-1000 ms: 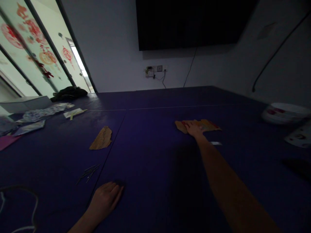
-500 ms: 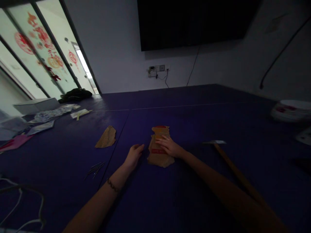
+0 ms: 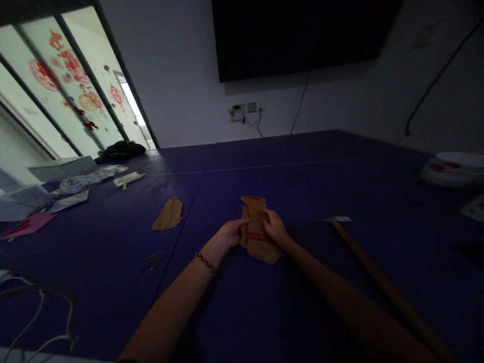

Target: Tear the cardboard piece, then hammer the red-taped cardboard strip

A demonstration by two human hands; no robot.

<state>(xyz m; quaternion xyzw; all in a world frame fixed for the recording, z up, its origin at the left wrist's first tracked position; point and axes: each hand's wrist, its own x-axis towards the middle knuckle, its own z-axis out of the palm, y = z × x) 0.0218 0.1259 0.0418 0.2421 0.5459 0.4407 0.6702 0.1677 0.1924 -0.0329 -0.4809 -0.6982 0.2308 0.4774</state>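
In front of me, torn brown cardboard (image 3: 260, 247) with red printed bands lies on the purple table (image 3: 234, 312). My left hand (image 3: 231, 233) grips its left edge, thumb on top and fingers partly hidden beneath. On the right side, my right hand (image 3: 276, 227) is closed around the other edge near an orange patch. A smaller torn cardboard piece (image 3: 168, 214) rests to the left. Several nails (image 3: 152, 261) lie nearer to me, left of my left forearm. A hammer (image 3: 338, 220) with a long wooden handle lies right of my right hand.
White cables or hangers (image 3: 68, 322) curl at the lower left. Papers and plastic packets (image 3: 88, 179) and a pink sheet (image 3: 32, 224) cover the far left. A patterned bowl-like container (image 3: 451, 170) stands at the right. A dark screen (image 3: 302, 40) hangs on the wall.
My left hand has moved right and taken hold of the cardboard's left edge. My right hand has shifted from lying on top to its right edge. The cardboard has moved slightly right.
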